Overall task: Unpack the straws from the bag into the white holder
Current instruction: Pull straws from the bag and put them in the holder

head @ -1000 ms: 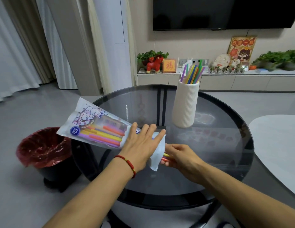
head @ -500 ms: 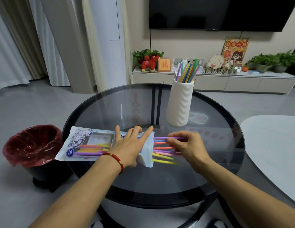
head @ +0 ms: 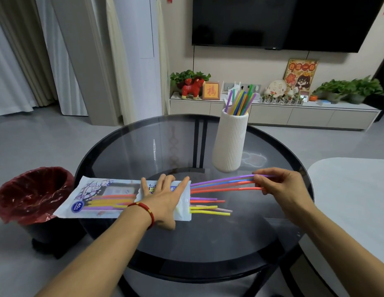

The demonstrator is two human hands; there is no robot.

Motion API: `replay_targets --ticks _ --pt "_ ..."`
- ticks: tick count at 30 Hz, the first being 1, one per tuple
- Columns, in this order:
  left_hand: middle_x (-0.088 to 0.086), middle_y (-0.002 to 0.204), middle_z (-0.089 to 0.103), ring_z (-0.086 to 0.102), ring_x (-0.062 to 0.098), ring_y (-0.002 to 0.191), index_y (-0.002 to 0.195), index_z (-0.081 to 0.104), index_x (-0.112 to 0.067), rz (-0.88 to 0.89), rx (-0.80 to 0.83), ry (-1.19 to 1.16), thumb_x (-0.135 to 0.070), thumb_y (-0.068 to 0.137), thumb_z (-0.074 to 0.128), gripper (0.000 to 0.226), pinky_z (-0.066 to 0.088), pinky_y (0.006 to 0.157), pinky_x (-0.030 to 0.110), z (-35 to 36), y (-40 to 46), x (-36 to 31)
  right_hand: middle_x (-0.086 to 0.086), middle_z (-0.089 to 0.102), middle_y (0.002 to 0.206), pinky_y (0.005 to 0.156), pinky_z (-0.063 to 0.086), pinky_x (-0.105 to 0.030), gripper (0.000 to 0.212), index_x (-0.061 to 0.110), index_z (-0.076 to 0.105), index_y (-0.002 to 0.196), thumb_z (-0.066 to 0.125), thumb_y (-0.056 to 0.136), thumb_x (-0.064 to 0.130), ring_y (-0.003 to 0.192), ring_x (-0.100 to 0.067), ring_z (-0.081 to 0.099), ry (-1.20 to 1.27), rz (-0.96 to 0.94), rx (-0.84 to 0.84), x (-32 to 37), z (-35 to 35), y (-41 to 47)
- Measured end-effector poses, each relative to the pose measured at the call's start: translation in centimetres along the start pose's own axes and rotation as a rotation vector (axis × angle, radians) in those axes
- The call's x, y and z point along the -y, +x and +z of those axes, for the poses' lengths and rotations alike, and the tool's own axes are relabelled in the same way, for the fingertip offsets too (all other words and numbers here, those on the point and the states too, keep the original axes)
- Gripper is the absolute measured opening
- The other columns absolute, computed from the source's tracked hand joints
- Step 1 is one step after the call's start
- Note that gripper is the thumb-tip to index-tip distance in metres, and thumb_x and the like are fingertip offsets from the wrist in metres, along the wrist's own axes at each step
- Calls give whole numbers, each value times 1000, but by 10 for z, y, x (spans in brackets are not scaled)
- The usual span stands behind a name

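The straw bag (head: 101, 198) lies flat on the round glass table (head: 208, 243), its open end to the right. My left hand (head: 163, 198) presses flat on the bag with straight fingers. My right hand (head: 279, 187) pinches a small bunch of purple, blue and orange straws (head: 223, 184), mostly drawn out of the bag's mouth. Several more straws (head: 208, 207) poke a short way out of the opening. The ribbed white holder (head: 229, 142) stands upright behind, with several coloured straws in it.
A bin with a red liner (head: 30, 194) stands on the floor left of the table. A pale tabletop (head: 354, 200) sits to the right. A low cabinet with plants and ornaments (head: 272, 112) runs along the back wall.
The bag has come down from tilted to flat on the table. My right hand has pulled a bunch of straws out to the right, further from the bag's mouth.
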State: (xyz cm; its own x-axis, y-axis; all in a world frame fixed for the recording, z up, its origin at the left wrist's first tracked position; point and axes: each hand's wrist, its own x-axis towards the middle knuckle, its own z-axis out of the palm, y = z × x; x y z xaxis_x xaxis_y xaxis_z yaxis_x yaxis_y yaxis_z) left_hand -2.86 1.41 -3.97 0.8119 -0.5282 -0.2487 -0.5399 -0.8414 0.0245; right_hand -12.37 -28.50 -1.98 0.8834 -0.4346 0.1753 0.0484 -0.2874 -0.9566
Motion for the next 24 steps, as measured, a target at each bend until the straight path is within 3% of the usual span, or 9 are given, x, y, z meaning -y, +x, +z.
replay_targets --ticks 4,7,9,11,13,16,20,22,24 --pt "-8 160 -23 -21 24 149 150 -20 -38 85 -14 -139 -42 61 75 130 -15 109 69 -8 0 -7 -3 78 81 56 59 -19 26 17 81 99 76 77 30 64 -12 72 -144 -124 -21 22 -21 -13" --pt "-9 162 -4 -5 19 151 155 -4 -29 202 -242 -240 -65 69 63 115 -8 114 67 -18 8 -35 -2 78 86 56 58 -17 22 20 80 97 77 77 27 64 -8 70 -186 -220 -18 42 -28 -22" --pt "0 156 18 16 23 146 154 11 -22 248 -357 -281 -63 74 60 102 10 119 59 -23 12 -59 -1 78 86 56 58 -16 21 20 80 97 78 77 25 64 -8 69 -225 -283 -2 56 -32 -27" --pt "3 133 38 39 24 126 138 35 -19 237 -569 -255 -49 78 64 74 38 107 41 -20 14 -79 -2 78 89 58 60 -18 24 17 81 100 78 77 24 66 -10 70 -271 -316 -6 66 -34 -32" --pt "0 110 45 48 22 101 108 43 -20 163 -790 -313 -37 75 68 45 47 79 32 -20 14 -93 -6 78 93 64 63 -25 31 12 80 103 76 75 27 69 -16 72 -331 -328 -49 71 -37 -34" --pt "3 102 44 47 24 89 101 41 -19 72 -991 -351 -32 64 74 52 48 72 35 -25 19 -103 -12 77 97 72 65 -39 37 8 80 104 74 74 29 79 -24 75 -357 -348 -98 76 -42 -36" --pt "8 138 38 36 28 127 145 27 -21 105 -804 -238 -52 65 77 99 33 109 48 -22 29 -104 -7 80 88 64 63 -32 29 12 82 98 78 74 28 70 -26 73 -264 -344 -44 76 -46 -32" --pt "4 128 52 40 27 126 136 44 -20 158 -779 -211 -50 80 61 66 19 116 54 -21 31 -104 -1 80 81 58 61 -23 23 17 82 94 79 74 29 69 -23 74 -158 -332 -6 73 -44 -31" --pt "4 95 65 52 28 102 98 62 -15 162 -791 -291 -38 84 36 37 28 111 54 -22 29 -103 1 80 82 57 60 -20 18 22 83 88 80 75 34 70 -19 75 -22 -295 -23 68 -39 -28"
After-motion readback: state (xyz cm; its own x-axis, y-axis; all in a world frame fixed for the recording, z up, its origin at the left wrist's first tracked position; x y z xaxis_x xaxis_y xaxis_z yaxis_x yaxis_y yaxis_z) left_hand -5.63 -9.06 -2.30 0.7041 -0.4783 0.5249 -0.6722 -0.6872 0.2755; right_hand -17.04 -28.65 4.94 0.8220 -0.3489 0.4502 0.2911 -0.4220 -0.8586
